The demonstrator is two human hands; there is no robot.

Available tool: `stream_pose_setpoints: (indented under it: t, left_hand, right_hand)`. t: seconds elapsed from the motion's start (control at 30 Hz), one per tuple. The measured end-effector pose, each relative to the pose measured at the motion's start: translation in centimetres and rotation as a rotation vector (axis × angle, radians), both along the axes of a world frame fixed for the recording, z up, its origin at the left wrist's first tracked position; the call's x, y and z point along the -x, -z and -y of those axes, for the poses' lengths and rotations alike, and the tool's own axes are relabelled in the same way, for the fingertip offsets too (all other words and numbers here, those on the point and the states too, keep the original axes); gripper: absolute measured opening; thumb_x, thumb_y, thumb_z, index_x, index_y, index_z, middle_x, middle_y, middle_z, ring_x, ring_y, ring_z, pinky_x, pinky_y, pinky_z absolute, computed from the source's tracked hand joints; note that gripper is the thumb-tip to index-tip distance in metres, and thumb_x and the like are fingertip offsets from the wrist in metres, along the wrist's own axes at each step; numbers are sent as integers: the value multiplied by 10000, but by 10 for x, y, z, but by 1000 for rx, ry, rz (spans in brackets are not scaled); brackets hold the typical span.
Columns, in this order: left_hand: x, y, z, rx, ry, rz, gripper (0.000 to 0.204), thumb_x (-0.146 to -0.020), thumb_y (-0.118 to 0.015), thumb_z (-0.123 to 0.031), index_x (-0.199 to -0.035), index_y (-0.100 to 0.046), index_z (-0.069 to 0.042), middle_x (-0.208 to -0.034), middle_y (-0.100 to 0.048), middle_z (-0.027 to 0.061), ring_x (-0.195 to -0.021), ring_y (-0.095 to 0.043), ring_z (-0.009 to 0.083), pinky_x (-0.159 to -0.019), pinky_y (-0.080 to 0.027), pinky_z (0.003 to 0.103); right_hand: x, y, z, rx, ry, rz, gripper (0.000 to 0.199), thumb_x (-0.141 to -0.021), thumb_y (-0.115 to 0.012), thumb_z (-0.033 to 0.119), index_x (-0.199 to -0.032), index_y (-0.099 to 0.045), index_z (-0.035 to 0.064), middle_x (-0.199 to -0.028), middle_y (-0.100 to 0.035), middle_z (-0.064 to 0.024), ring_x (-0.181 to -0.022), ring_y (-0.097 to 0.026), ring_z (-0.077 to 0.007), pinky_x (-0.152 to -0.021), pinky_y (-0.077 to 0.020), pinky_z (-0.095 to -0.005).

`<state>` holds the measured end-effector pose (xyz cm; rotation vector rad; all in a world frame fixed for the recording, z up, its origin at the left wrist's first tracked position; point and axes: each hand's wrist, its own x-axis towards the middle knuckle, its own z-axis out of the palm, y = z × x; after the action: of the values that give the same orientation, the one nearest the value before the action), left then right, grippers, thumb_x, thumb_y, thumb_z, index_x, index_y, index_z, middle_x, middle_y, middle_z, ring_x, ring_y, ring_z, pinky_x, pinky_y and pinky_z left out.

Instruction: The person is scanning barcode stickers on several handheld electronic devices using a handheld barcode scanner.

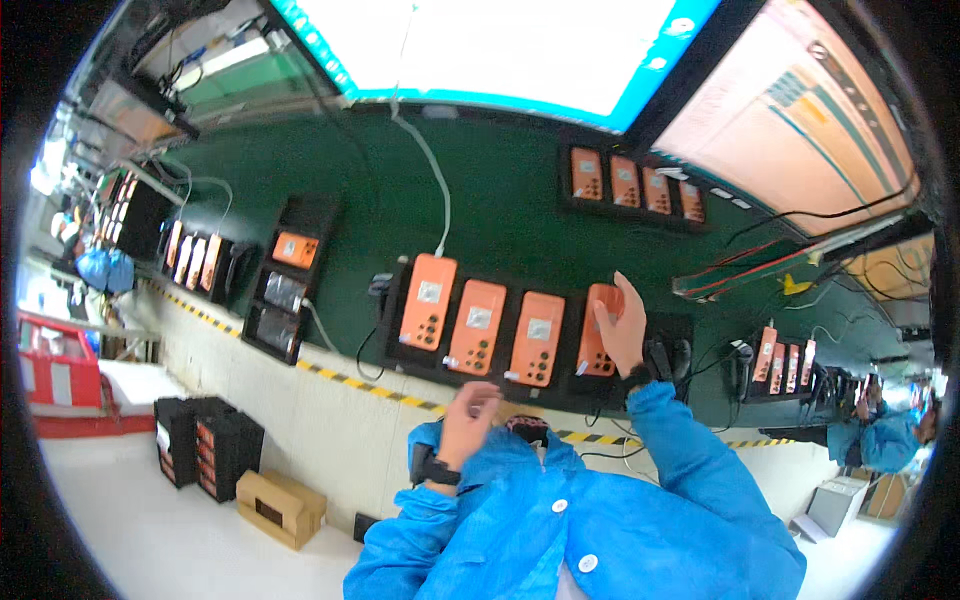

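Note:
Four orange phones lie face down in a black tray (480,375) on the green bench, their camera lenses toward me. My right hand (623,325) is at the rightmost phone (600,345), fingers stretched along its right side and thumb over its back. Whether it presses on the phone I cannot tell. A white cable (441,195) is plugged into the leftmost phone (429,300); between them lie a second phone (477,328) and a third phone (537,340). My left hand (468,425) is in front of the bench edge, fingers curled, their contents unclear.
A bright monitor (500,60) and a tilted screen (790,110) stand behind. Another tray of orange phones (625,185) lies at the back; a black tray (280,290) is on the left, more phones (785,362) far right. A cardboard box (280,508) and black crates (225,450) stand below left.

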<state>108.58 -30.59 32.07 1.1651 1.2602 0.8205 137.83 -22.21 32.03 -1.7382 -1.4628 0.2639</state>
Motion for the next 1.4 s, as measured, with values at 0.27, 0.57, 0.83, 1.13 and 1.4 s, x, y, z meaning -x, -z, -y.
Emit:
stream_pose_setpoints:
  t: [0.27, 0.57, 0.83, 1.13, 1.4]
  left_hand:
    - [196, 129, 126, 557, -588, -131, 210, -856, -558, -158, -1042, -540, -64, -890, -649, 89, -694, -619, 175, -556, -478, 274]
    - [258, 182, 234, 877, -684, -97, 230, -820, -555, -143, -1033, -569, -58, -845, -661, 119, -635, -629, 183, -467, -457, 290]
    - [250, 198, 238, 664, -885, 167, 217, -838, -565, -135, -1035, -572, -44, -841, -656, 121, -646, -616, 174, -482, -466, 279]
    - [249, 224, 307, 599, -1011, 133, 164, -814, -600, -118, -936, -608, -9, -754, -650, 112, -572, -578, 135, -467, -451, 248]
    - [278, 214, 306, 916, -968, 161, 255, -845, -582, -176, -1057, -537, -41, -953, -654, 148, -723, -638, 247, -589, -500, 366]
  right_hand:
    - [103, -3, 102, 173, -147, 89, 508, -786, -642, 222, -1236, -471, 59, -1311, -440, -158, -1280, -337, -352, -1040, -252, -476]
    - [117, 26, 121, 248, -103, 499, 472, -840, -587, 295, -1246, -461, 90, -1414, -326, -156, -1307, -297, -334, -1034, -236, -470]
    - [117, 40, 126, 260, -93, 607, 485, -856, -554, 280, -1282, -420, 93, -1427, -320, -119, -1322, -269, -357, -1031, -253, -479]
    - [123, 36, 121, 245, -130, 638, 499, -846, -564, 239, -1279, -412, 43, -1416, -321, -159, -1311, -281, -375, -1030, -271, -472]
    - [111, 42, 132, 293, -42, 608, 467, -866, -519, 258, -1273, -414, 55, -1424, -300, -168, -1323, -234, -379, -1066, -199, -489]
